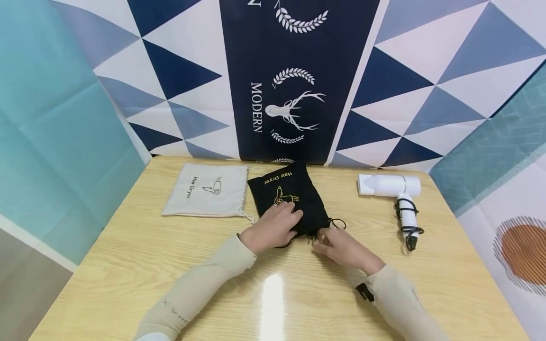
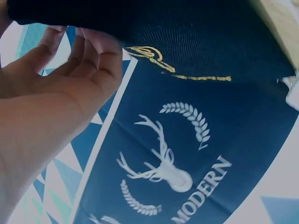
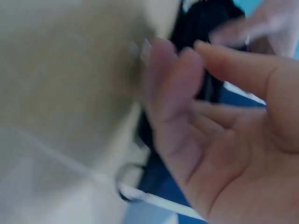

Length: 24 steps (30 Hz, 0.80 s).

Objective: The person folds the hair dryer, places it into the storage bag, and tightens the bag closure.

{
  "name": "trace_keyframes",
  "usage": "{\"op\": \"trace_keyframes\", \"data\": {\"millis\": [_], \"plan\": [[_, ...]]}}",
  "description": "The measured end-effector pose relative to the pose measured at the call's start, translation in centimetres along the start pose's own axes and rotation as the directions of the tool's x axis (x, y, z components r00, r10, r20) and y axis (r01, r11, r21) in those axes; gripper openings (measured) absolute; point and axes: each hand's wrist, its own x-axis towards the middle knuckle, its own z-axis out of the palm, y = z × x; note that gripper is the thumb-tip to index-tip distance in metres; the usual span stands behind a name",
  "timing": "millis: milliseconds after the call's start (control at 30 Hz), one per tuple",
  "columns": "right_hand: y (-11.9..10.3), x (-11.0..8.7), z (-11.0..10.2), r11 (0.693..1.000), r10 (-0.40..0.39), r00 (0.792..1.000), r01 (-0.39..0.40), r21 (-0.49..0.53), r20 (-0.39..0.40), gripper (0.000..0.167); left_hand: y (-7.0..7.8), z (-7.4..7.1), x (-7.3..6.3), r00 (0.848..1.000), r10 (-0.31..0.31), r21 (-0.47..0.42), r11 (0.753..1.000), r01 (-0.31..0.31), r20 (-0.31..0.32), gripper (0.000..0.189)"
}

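A black drawstring bag (image 1: pixel 279 189) lies on the table, with "Hair Dryer" lettering and a yellow dryer drawing. My left hand (image 1: pixel 275 227) rests on it, fingertips against the fabric. The left wrist view shows that hand's bent fingers (image 2: pixel 79 53) touching the dark cloth. Close to the bag's mouth is my right hand (image 1: pixel 341 246), its thumb and fingers loosely bent. Small metal prongs (image 1: pixel 312 240) stick out at the mouth between the hands. In the right wrist view, nothing clear shows between the thumb and fingers (image 3: pixel 180 88); blur hides the detail.
A light grey "Hair Dryer" drawstring bag (image 1: pixel 206 190) lies flat at the left. At the right lies a white hair dryer (image 1: pixel 388 185) with its black cord (image 1: pixel 410 229) wound round the handle. The patterned backdrop (image 1: pixel 294 109) stands at the table's (image 1: pixel 204 293) back edge.
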Motion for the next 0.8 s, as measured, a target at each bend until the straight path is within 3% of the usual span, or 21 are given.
{"op": "trace_keyframes", "data": {"millis": [100,233,333,433,600,700,800], "plan": [[-0.2,-0.6,1.4,0.983,0.0,1.0,-0.001,0.185,0.006,0.029,-0.5,-0.1,-0.2,0.999,0.011,-0.04,0.999,-0.013,-0.042,0.018],[-0.6,-1.2,2.8,0.879,0.028,0.992,-0.081,0.471,0.12,0.054,-1.0,-0.3,-0.4,0.994,0.03,-0.121,0.992,-0.042,-0.102,0.009],[-0.9,-1.2,3.4,0.838,0.016,0.984,-0.11,0.534,0.177,0.059,-1.2,-0.4,-0.5,0.991,0.044,-0.162,0.985,-0.065,-0.128,0.008],[-1.2,-1.2,3.3,0.866,-0.009,0.983,-0.083,0.493,0.181,0.059,-1.2,-0.3,-0.7,0.991,0.052,-0.17,0.983,-0.073,-0.125,0.008],[-0.1,-1.6,1.4,0.959,-0.027,0.991,-0.012,0.283,0.132,0.04,-1.0,0.6,-2.1,0.997,0.029,-0.149,0.988,-0.039,-0.068,0.01],[1.1,-2.1,0.0,0.986,0.004,1.0,0.0,0.165,-0.02,0.024,-1.3,1.0,-3.6,0.995,0.002,-0.18,0.983,-0.019,-0.096,0.014],[2.0,-2.4,-0.7,0.992,0.037,0.983,-0.015,0.122,-0.18,0.026,-1.8,0.8,-5.1,0.983,-0.055,-0.207,0.978,0.019,-0.174,0.022]]}}
